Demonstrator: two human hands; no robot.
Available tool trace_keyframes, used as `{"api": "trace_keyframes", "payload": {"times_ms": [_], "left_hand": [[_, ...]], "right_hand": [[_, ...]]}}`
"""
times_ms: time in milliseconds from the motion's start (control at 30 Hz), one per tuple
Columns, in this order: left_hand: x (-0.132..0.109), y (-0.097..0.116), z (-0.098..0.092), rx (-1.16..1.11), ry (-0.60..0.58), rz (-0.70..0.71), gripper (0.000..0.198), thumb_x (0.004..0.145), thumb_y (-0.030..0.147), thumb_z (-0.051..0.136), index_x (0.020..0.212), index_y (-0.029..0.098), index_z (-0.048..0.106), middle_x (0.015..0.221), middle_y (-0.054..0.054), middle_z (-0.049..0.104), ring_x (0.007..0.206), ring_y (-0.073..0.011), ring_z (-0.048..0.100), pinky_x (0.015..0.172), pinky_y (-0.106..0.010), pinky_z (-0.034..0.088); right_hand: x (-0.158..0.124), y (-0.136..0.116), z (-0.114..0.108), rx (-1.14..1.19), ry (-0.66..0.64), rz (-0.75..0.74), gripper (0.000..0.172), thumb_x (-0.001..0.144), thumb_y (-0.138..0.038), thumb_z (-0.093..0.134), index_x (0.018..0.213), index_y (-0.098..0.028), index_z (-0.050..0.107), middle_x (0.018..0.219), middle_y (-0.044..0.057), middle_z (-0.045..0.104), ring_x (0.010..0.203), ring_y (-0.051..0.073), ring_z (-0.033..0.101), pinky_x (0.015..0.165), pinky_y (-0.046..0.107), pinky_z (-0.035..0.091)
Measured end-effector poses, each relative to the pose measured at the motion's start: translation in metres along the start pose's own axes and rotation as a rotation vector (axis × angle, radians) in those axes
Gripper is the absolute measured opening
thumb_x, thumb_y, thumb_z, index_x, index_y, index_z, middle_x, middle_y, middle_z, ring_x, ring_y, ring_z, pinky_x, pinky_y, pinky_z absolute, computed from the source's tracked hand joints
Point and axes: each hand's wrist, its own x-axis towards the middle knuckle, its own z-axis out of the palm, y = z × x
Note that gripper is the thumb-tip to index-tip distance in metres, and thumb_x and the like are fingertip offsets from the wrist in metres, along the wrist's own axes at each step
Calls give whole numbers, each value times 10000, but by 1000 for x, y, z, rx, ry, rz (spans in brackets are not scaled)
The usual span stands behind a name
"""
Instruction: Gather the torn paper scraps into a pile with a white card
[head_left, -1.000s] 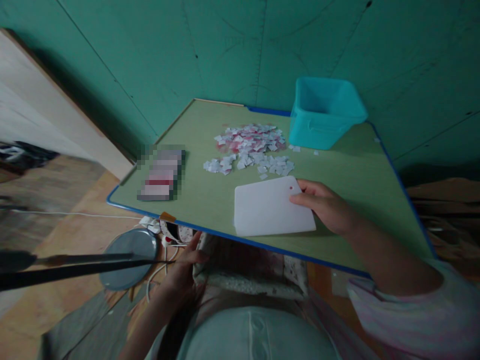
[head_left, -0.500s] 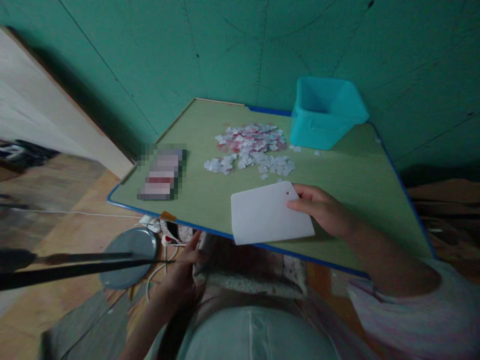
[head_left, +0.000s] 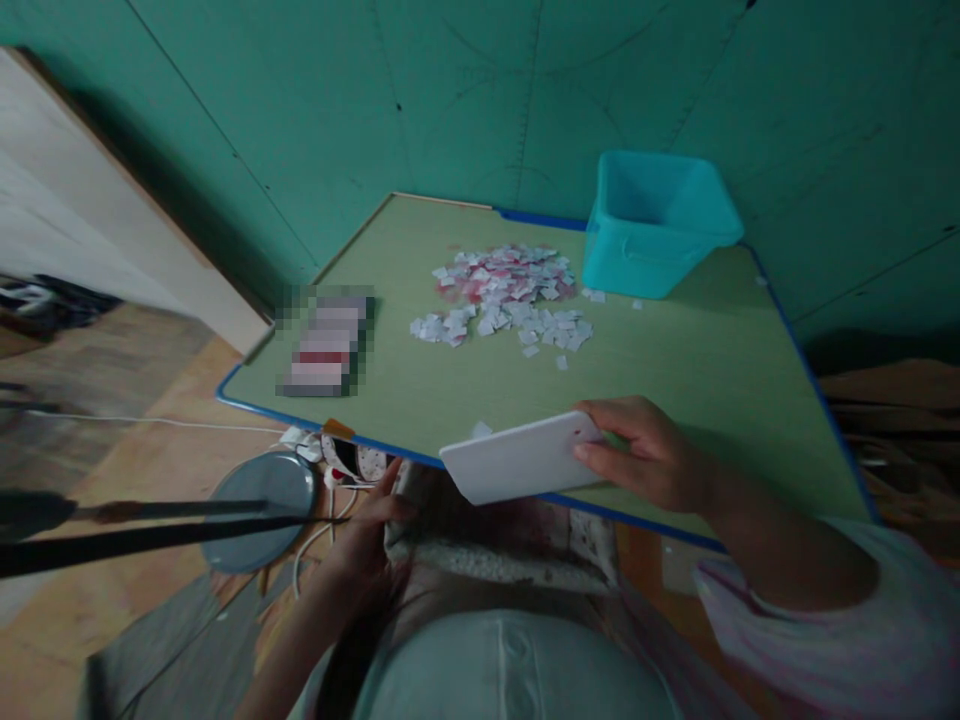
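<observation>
My right hand grips the corner of a white flat plastic scraper, near its small hole. The scraper is tilted, its lower edge at the table's front rim. A small white paper piece lies just behind it. My left hand is closed on the rim of a stained, pale cloth bag, held with its mouth below the table's front edge. Farther back on the green table lies a heap of small paper squares, white with pinkish-red patches, with looser pieces in front.
A turquoise plastic bin stands at the back right of the table. To the left lies a pixelated rectangular object. A grey round stool, white cables and dark straps are at the lower left. A green wall rises behind.
The scraper has moved toward me to the table's front edge and tipped steeper, uncovering a paper piece behind it. My left hand and the bag have stayed in place.
</observation>
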Motion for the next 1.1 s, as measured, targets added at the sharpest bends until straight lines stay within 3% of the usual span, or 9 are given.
{"api": "trace_keyframes", "payload": {"times_ms": [267,367,533,700,800,867,967,1033,1100], "left_hand": [[1,-3,-2,-31,-12,9,638,515,46,538,1122,238,569,846,-22,726,723,-212,663,533,-232,494],[1,-3,-1,-22,20,-5,650,514,37,527,1128,249,562,780,-1,725,696,-200,663,517,-224,488],[1,-4,-3,-26,21,-3,611,501,40,538,1079,235,574,733,-1,721,697,-211,668,462,-205,456],[2,-4,-6,-50,-5,-3,614,543,37,517,1123,236,535,826,-24,728,816,-236,662,571,-250,492],[4,-4,-7,-51,6,-29,612,555,37,522,1135,233,523,854,-37,727,857,-262,654,623,-291,500],[4,-4,-6,-55,9,-50,627,550,45,531,1144,245,515,887,-34,723,872,-271,650,645,-302,500],[2,-5,-6,-61,-15,-58,632,556,57,534,1149,271,513,924,-19,718,887,-267,646,663,-301,498],[1,-5,-6,-54,-11,-47,608,560,54,534,1131,265,522,910,-21,720,883,-266,648,653,-300,498],[0,-4,-5,-50,3,-36,592,555,39,532,1107,256,527,879,-23,725,873,-264,651,629,-295,498]], "right_hand": [[2,14,0,267,520,196,147,783,-288,488,858,-188,565,669,-9,527,581,117,473,504,228,364],[4,15,0,300,547,235,128,755,-276,497,809,-185,569,640,-14,508,550,110,451,471,223,343],[8,17,-5,201,441,313,119,733,-273,490,721,-172,551,570,-30,465,521,105,423,453,219,309],[9,30,-32,-78,883,355,58,700,-212,494,692,-185,544,568,-29,451,540,113,383,486,241,285],[10,32,-40,-65,1032,330,75,698,-213,491,734,-203,557,627,-16,495,574,124,402,509,251,302],[11,32,-37,-4,1037,312,89,692,-230,493,749,-210,558,634,-19,500,574,127,406,504,249,309],[13,35,-29,53,910,342,70,679,-243,494,700,-202,547,573,-34,453,536,120,381,467,237,283],[13,38,-27,21,838,387,66,683,-236,484,654,-195,528,536,-40,409,518,115,364,450,232,256],[12,40,-30,-48,854,416,81,695,-228,478,632,-193,514,529,-37,394,522,114,359,450,235,247]]}}
